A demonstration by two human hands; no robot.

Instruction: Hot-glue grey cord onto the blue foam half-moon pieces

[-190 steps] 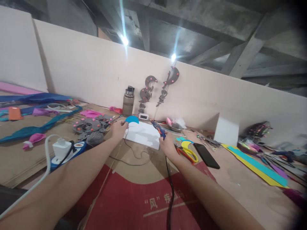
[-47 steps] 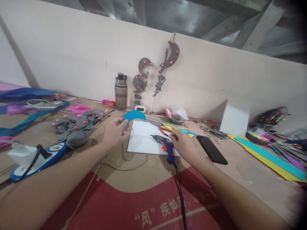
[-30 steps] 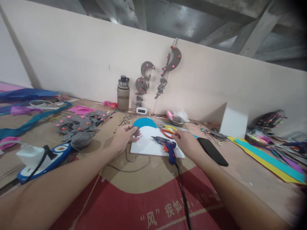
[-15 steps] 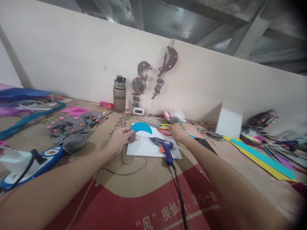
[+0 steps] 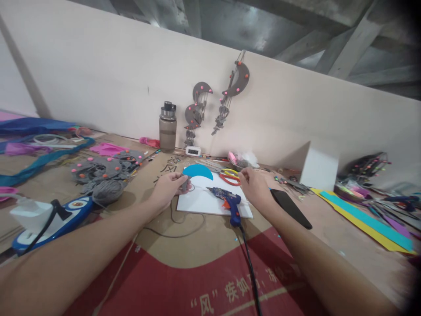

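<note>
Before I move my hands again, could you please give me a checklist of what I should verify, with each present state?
1. Left hand grips the blue crescent by its left end: ok.
2. Right hand holds nothing small: cannot tell; its fingertips are drawn together.
3. Glue gun is out of both hands, lying on the white board: ok.
4. Its nozzle points away from the left hand: not ok; it points roughly toward it.
5. Glue gun is cool: cannot tell.
6. Right hand is well away from the scissors: not ok; the handles lie right beside it.
</note>
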